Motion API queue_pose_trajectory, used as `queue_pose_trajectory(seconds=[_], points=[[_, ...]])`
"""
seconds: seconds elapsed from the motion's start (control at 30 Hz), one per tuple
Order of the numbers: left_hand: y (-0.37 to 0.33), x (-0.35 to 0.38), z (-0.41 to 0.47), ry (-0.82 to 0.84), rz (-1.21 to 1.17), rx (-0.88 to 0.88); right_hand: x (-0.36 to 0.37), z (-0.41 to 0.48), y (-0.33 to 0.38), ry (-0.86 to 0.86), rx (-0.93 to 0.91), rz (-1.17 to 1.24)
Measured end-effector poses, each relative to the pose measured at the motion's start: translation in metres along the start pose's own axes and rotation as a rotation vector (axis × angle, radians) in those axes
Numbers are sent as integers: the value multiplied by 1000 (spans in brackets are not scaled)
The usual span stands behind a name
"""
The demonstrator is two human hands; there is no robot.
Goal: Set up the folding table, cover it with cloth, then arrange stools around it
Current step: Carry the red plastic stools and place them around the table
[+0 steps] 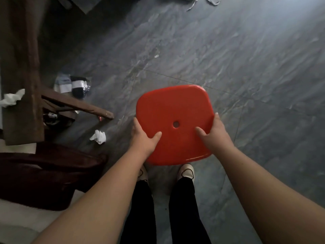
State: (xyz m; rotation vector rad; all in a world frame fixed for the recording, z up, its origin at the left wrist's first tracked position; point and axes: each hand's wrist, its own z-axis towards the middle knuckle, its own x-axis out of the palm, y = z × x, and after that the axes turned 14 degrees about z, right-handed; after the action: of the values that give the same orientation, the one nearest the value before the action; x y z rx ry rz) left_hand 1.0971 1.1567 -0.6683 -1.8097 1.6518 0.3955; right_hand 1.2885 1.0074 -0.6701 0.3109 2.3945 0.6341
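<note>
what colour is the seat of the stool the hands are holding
Glossy red-orange, with a small round hole in the middle; the stool seat shows best in the head view.

A lived-in home: packaged socks (72, 85) and crumpled tissue (98, 137) litter grey floor tiles (246, 67) beside dark wooden furniture (21, 67).

The floor (246, 67) is dark grey tile with a marbled stone pattern. A brown wooden frame (21, 67) stands on it, its slanted foot (79, 105) resting on the tiles. Packed socks (73, 84) lie just behind that foot, and a crumpled white paper (98, 137) lies near its tip. A small white scrap (156, 56) lies well apart from the frame.
</note>
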Motion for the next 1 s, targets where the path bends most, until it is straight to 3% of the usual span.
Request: queue_pose_trajectory(seconds=[0.23, 0.47, 0.73, 1.0], points=[[-3, 17, 1, -64, 78, -24, 20, 2, -3, -90, 35, 83], [-5, -12, -36, -101, 199, 52, -1, -42, 9, -131, 3, 78], [-14, -95, -160, -155, 254, 216, -74, -193, 52, -250, -61, 81], [-17, -202, -287, -236, 399, 603, -107, -378, 88, -469, -41, 208]])
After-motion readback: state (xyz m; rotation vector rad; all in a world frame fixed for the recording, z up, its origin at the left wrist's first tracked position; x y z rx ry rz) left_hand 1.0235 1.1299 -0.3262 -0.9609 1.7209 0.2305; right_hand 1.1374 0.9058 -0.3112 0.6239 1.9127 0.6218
